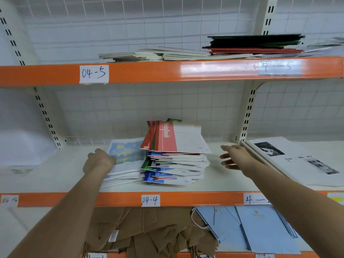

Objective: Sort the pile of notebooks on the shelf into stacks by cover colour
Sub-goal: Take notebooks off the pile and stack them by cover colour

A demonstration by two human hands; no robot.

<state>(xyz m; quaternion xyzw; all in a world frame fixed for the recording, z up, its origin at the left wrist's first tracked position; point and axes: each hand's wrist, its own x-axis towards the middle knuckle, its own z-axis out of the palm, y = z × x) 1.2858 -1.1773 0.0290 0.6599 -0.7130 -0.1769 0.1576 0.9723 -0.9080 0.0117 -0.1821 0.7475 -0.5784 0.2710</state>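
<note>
A messy pile of notebooks (175,161) with red, blue and green spines lies in the middle of the white shelf (55,175) marked 04-4. On top sits a red-and-white one printed "NoteBook" (178,138). Left of the pile lies a low stack of white notebooks with a blue-and-yellow painted cover (126,151). My left hand (99,161) rests curled on the left edge of that stack. My right hand (232,157) hovers open to the right of the pile, fingers spread, touching nothing.
Large white albums with black-and-white photos (294,159) lie at the right of the shelf. The upper shelf 04-5 holds white booklets (158,54) and dark green and red folders (255,43). Below lie brown paper bags (149,231) and light blue bags (260,226).
</note>
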